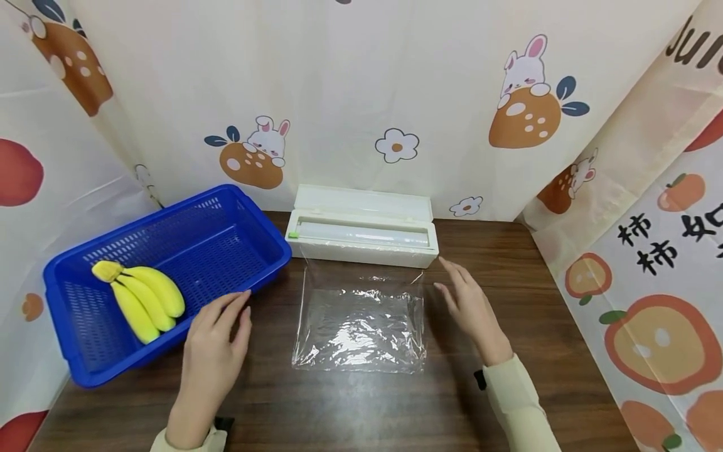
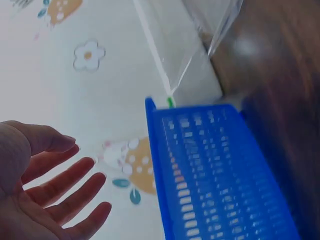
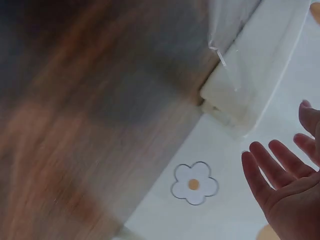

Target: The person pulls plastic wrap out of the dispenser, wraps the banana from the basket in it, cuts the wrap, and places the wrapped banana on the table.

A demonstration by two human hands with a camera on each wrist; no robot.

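A sheet of clear plastic wrap [image 1: 361,333] lies on the table, drawn out from the roll [image 1: 364,233] in a white dispenser box [image 1: 361,252] whose lid stands up. My left hand [image 1: 214,351] hovers by the near right side of a blue basket [image 1: 237,245], its fingers loosely bent and holding nothing. Inside the basket lies a bunch of yellow bananas [image 1: 148,298]. To the right of the wrap, my right hand [image 1: 471,307] is held with fingers extended toward the box's right end, nothing in its grasp. Both wrist views show relaxed, spread fingers.
The dark wooden table [image 1: 542,376] ends against a patterned curtain [image 1: 350,94] behind the box. More printed cloth [image 1: 678,251] hangs along the right side. A small green piece [image 1: 293,235] sits at the box's left end.
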